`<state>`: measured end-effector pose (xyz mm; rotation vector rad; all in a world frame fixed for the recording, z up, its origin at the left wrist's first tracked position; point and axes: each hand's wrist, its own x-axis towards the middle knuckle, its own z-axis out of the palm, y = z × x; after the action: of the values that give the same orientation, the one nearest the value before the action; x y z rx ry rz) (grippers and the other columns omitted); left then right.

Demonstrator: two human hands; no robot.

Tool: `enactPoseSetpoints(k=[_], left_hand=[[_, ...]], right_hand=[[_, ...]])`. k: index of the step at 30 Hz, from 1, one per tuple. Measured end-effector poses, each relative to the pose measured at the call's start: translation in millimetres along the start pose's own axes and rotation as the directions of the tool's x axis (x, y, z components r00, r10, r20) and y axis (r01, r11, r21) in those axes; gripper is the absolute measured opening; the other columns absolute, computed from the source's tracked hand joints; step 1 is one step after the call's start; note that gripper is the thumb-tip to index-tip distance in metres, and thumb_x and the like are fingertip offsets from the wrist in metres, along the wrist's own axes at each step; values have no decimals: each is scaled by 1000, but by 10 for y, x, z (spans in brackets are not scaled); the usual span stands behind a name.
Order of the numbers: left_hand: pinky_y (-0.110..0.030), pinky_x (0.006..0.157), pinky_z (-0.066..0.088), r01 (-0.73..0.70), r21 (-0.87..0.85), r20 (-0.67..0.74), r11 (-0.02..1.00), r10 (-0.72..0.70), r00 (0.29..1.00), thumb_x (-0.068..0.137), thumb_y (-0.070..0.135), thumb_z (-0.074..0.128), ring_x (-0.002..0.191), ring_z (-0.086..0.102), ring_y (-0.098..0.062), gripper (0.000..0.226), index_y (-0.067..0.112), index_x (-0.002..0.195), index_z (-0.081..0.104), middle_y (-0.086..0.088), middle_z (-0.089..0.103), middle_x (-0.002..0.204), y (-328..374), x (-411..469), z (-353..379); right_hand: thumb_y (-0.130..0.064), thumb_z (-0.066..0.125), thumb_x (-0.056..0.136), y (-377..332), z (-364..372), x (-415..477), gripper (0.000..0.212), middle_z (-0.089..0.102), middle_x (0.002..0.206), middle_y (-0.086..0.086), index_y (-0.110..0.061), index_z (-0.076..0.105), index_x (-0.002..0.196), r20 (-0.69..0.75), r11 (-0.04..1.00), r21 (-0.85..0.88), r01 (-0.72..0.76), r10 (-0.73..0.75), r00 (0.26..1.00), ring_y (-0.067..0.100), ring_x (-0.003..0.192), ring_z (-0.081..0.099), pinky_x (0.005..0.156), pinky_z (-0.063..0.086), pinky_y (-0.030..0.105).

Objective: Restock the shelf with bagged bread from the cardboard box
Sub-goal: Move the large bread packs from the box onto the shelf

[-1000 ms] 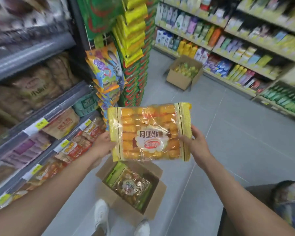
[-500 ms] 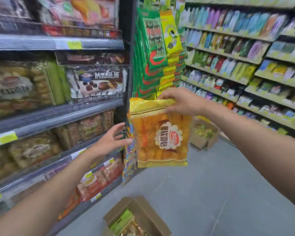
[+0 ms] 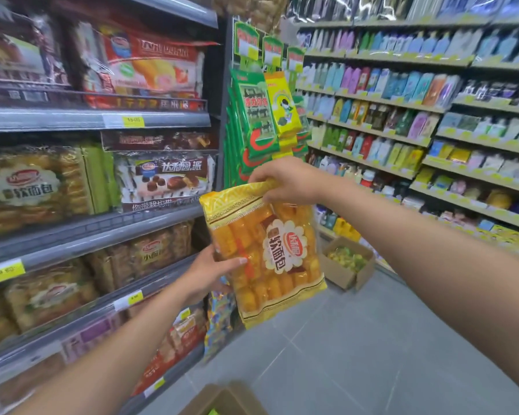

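I hold the bread bag (image 3: 270, 259) hanging upright in the aisle, just off the front edge of the shelf (image 3: 87, 232) on my left. My right hand (image 3: 285, 182) is clamped on the bag's crimped top seal, fingers curled over it. My left hand (image 3: 210, 271) grips the bag's left edge lower down, thumb across the front and fingers behind. The bottom seam hangs free above the grey floor (image 3: 372, 354). Green and yellow hanging packs (image 3: 258, 115) jut out from the shelf's end post, just behind the top of the bag. Stocked bread fills the tiers beside me. The cardboard box (image 3: 222, 402) shows only as a flap at the bottom edge of the view, below the bag. To the right the floor lies open as far as a second box (image 3: 346, 274) against the opposite shelving (image 3: 402, 136).
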<state>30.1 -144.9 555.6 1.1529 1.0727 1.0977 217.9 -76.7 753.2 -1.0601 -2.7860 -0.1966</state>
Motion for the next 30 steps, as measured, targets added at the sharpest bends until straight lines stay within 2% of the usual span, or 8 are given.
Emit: enactPoseSetpoints(k=[3,5,8,13,21,23,27,30], left_hand=[[-63,88,56,-11,-67,-69,998,6,998,88,18,76,93,76,-16,37,26,119,56,1,73,114,-32,0,68],[-64,87,56,-16,-119,-80,993,6,997,89,17,76,96,75,-21,42,23,125,56,-1,73,116,-49,5,80],[-67,89,53,-5,-203,-72,979,-10,997,82,20,83,106,72,-29,56,23,131,55,-3,73,122,-58,24,23],[-73,90,49,-54,-255,-115,965,25,993,87,18,78,103,69,-35,36,25,117,59,0,78,103,-13,6,4],[-72,92,49,-148,-424,-109,893,112,988,93,18,68,118,66,-36,43,21,134,54,-10,68,131,76,34,-3],[-72,93,49,-176,-466,-113,867,139,984,94,15,63,119,66,-34,38,23,131,56,-8,69,130,123,35,28],[-70,93,49,-178,-570,-87,802,156,984,91,16,67,121,63,-39,43,24,132,54,-9,69,129,215,61,59],[-59,84,57,-122,-646,-38,753,127,991,93,18,68,131,52,-49,55,14,143,45,-28,49,146,268,47,79]], right_hand=[[-34,75,87,-6,57,-53,45,62,135,-15,-36,63,130,-124,998,-47,-45,39,991,13,132,50,117,24,56],[-39,74,87,31,138,-130,53,53,145,-19,-43,56,137,-230,996,10,-85,85,970,9,141,40,119,12,63],[-44,73,88,110,290,-298,69,39,157,-14,-43,41,149,-342,979,123,-162,195,919,13,147,31,120,17,64],[-42,76,87,248,633,-653,85,20,167,-7,-41,28,157,-379,929,283,-239,337,862,20,153,19,122,22,57],[-45,74,87,303,1190,-1055,92,12,168,-14,-39,18,160,-292,799,438,-412,560,775,13,154,12,123,20,56],[-52,73,86,263,1299,-1116,97,8,168,-15,-38,12,161,-224,696,578,-425,637,738,13,155,11,123,20,54],[-64,76,76,163,1425,-1130,116,7,169,-11,-35,3,161,4,343,857,-385,742,670,19,154,16,120,25,50],[-71,84,60,117,1496,-1018,124,32,163,-5,-33,20,159,209,-10,960,-281,693,690,22,143,41,112,39,56]])
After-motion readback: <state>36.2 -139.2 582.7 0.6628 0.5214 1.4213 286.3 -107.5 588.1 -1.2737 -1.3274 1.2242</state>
